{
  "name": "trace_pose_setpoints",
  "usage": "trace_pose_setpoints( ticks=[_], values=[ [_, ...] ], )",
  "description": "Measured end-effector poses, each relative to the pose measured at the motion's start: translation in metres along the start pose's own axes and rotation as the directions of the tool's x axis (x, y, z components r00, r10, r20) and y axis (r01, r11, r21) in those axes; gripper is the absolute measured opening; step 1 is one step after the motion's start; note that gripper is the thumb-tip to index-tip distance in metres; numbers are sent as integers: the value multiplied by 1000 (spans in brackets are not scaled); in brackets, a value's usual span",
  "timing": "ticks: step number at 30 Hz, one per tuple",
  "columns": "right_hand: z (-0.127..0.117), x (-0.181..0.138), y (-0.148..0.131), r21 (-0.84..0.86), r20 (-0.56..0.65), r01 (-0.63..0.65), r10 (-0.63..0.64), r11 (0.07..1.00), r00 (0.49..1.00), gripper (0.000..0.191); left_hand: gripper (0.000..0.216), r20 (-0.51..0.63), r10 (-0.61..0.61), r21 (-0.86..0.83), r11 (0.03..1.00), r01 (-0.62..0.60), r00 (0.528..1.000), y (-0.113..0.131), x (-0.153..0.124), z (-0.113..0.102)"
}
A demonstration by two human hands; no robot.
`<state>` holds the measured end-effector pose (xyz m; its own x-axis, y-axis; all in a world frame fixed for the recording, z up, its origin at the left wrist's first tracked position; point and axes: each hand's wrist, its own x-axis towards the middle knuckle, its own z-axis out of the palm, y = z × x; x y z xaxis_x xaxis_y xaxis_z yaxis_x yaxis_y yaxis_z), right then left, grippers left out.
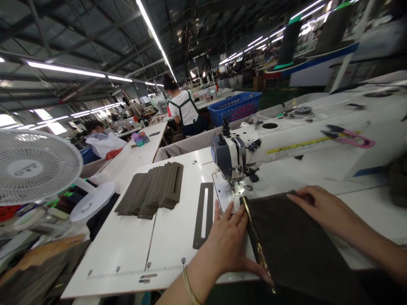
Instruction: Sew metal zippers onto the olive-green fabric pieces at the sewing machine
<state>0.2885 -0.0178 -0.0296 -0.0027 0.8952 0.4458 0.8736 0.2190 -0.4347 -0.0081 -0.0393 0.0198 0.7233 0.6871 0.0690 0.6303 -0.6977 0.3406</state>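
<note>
My left hand (230,243) lies flat and open on the white sewing table, fingers spread against the left edge of a dark fabric panel (295,250) with a brass zipper (259,248) along it. My right hand (318,207) rests on the panel's upper right edge with fingers curled down onto it. The panel's top corner sits under the needle of the white sewing machine (233,163).
A dark slotted frame piece (203,214) lies left of my hand, and a fanned stack of the same pieces (152,190) further left. A white fan (34,165) stands at far left. Pink-handled snips (349,137) lie on the machine. Two other workers sit beyond, near a blue basket (235,108).
</note>
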Motion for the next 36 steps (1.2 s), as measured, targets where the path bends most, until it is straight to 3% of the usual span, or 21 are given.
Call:
trace_pose_setpoints(
  ticks=[3,6,15,18,22,25,28,32,36],
  values=[
    [4,3,-17,-18,-108,-77,74,997,991,25,112,7,5,27,1000,-5,1000,0,4,-1],
    [8,13,-29,-91,-122,-146,134,985,983,20,111,1,5,64,998,-5,1000,-1,11,-1],
    [28,22,-11,-353,51,-71,95,933,994,35,121,91,-37,150,988,23,995,-5,33,3],
    [20,20,-10,-422,60,-3,31,907,998,35,122,144,-75,191,981,47,987,-1,36,0],
    [11,23,-36,-550,-44,183,-247,815,968,38,124,194,-87,213,976,45,977,3,41,-4],
    [20,9,-63,-505,-16,348,-412,790,911,45,127,229,-92,217,975,41,969,2,45,-3],
    [39,-21,-70,-308,47,516,-529,800,848,54,128,233,-93,212,976,43,968,1,47,-1],
    [51,-43,-53,-190,99,478,-467,858,879,56,129,214,-82,206,978,37,973,3,44,-1],
    [49,-26,-47,-154,115,442,-428,884,896,50,126,219,-76,229,973,24,973,6,43,-1]
  ],
)
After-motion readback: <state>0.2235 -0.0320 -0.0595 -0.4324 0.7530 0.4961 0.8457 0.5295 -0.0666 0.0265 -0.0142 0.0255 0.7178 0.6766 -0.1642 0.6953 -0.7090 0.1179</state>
